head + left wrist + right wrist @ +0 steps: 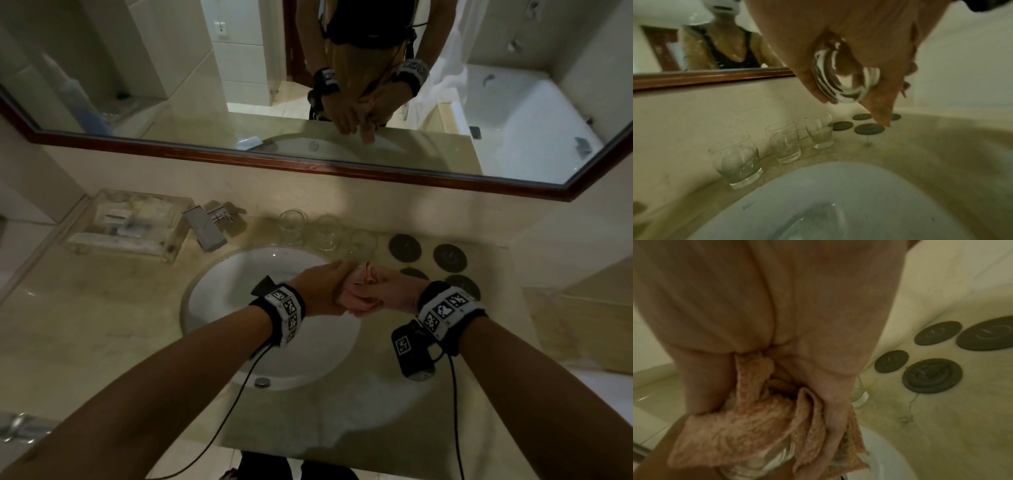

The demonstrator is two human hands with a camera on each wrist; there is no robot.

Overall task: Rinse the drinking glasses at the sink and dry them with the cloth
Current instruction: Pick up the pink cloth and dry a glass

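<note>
Over the sink's right rim, my left hand (pixel 320 291) grips a clear drinking glass (pixel 844 76); the head view hides the glass behind hands and cloth. My right hand (pixel 390 291) holds a pink cloth (pixel 356 284), bunched against the glass. In the right wrist view the cloth (pixel 748 426) is wrapped over the glass (pixel 764 464), with my fingers (pixel 832 410) curled round it. Three more glasses (pixel 293 226) (pixel 327 233) (pixel 363 243) stand upright in a row on the counter behind the basin, and the left wrist view shows them too (pixel 737 160).
The white round sink (pixel 219 301) sits in a beige marble counter (pixel 102 325). A chrome faucet (pixel 205 226) is at its back left, beside a clear tray (pixel 126 226). Several dark round coasters (pixel 404 248) lie at the right. A framed mirror (pixel 308 168) lines the wall.
</note>
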